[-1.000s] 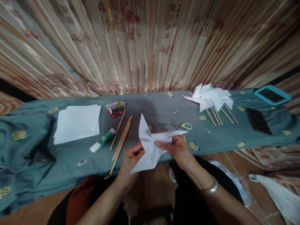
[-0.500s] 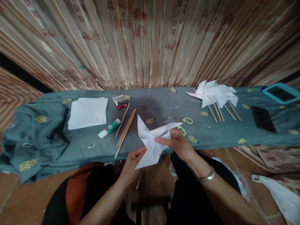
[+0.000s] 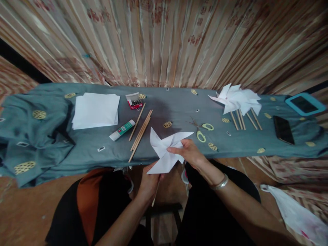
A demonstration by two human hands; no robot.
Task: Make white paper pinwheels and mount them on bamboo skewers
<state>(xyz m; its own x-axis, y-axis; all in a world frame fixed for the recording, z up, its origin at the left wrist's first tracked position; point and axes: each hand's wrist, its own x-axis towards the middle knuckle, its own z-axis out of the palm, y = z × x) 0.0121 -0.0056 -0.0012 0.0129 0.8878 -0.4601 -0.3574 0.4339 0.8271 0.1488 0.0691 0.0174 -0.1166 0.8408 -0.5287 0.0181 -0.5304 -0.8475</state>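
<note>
Right hand (image 3: 191,153) pinches a white paper pinwheel (image 3: 164,158) at its centre, thumb on top; left hand (image 3: 149,182), partly hidden below the paper, is closed around a thin stick (image 3: 155,195); pinwheel held at the near edge of the counter (image 3: 176,111); scissors (image 3: 197,126) lie open, near the right hand; loose sticks (image 3: 140,135) lie beside a glue tube (image 3: 122,130).
</note>
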